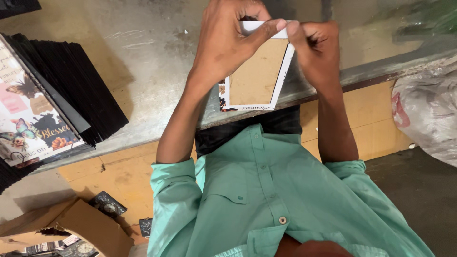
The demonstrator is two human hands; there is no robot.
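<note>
A flat brown board with a white printed border folded round its edges lies face down at the near edge of a grey metal table. Both my hands pinch its far edge. My left hand presses the white border down with thumb and fingers at the far left corner. At the far right corner, my right hand grips the same border with curled fingers. My green shirt fills the lower part of the view.
A stack of black boards with a printed butterfly sheet on top sits at the table's left. An open cardboard box with printed pieces stands on the floor lower left. A white plastic bag lies at right.
</note>
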